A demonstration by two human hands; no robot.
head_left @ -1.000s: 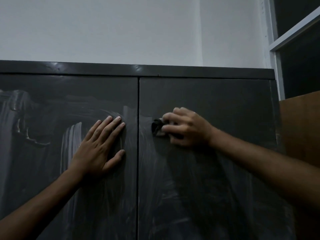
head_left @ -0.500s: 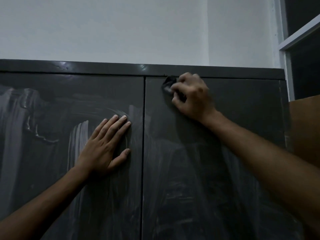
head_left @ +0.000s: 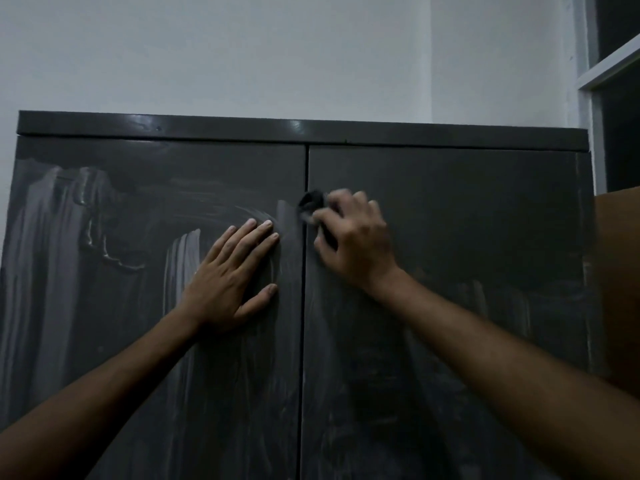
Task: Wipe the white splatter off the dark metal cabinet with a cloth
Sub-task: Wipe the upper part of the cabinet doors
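The right hand [head_left: 353, 240] clenches a dark cloth [head_left: 311, 202], its fingers [head_left: 360, 202] curled round the wad, and presses it on the cabinet [head_left: 450, 237] right at the seam [head_left: 305, 271] between the two doors, high on the front; bunched like this, the cloth likely gives a firm rubbing pad. The left hand [head_left: 232, 271] lies flat on the left door [head_left: 138, 341], fingers straight and released, grasping nothing; it probably steadies the door against the push. White streaks [head_left: 45, 254] cover much of the left door, fainter ones the lower right door [head_left: 485, 299]; judging by that, most wiping remains.
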